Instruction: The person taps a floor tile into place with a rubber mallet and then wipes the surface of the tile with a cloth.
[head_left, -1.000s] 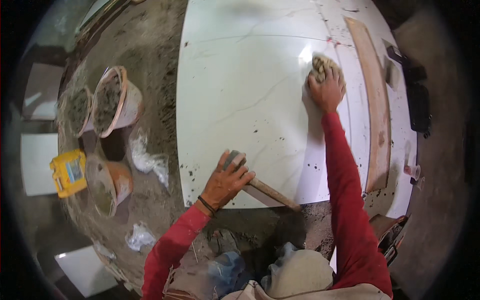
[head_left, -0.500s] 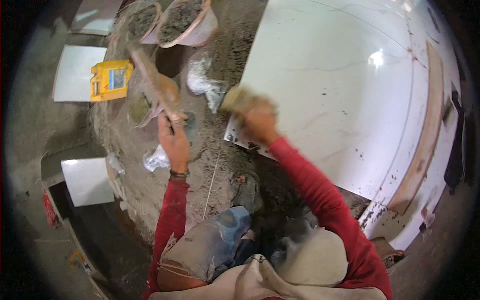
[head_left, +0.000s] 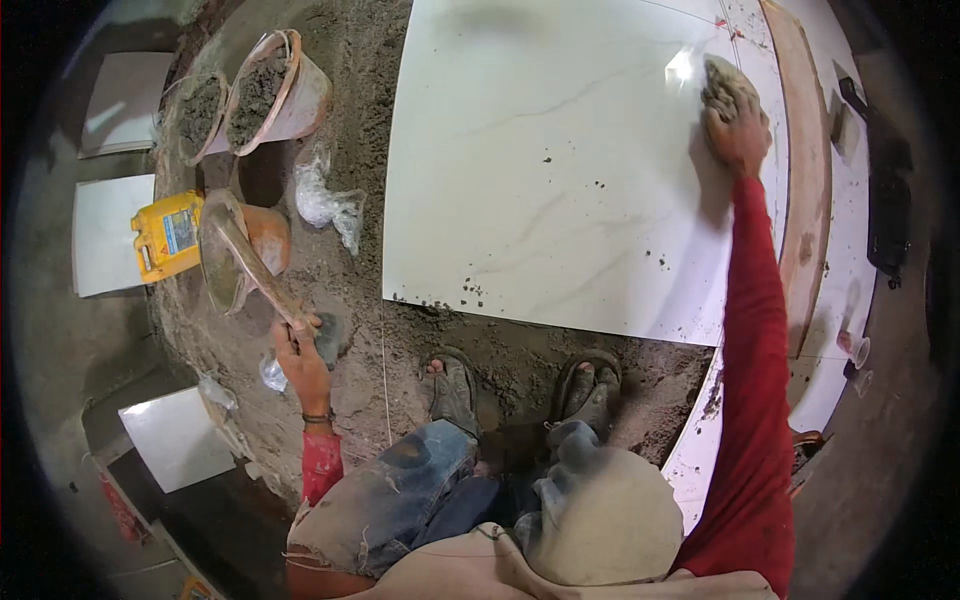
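Note:
My right hand, arm stretched out, presses a dirty yellowish-grey sponge onto the large white marbled tile, near its far right edge. Crumbs of mortar dot the tile's surface. On the left, my left hand is closed round the near end of a mud-stained wooden stick. Its far end reaches over a bucket that stands on the ground. Close beside my fingers is a dark grey patch; whether it belongs to the stick I cannot tell.
Two buckets of mortar stand at the far left. Nearby are a yellow jug, a crumpled clear plastic bag and white tiles. A wooden board lies along the tile's right side. A string runs over the rough ground.
My right hand has carried the sponge from the tile's near left corner across to its far right side. The left hand still holds the stick. The whole view has shifted.

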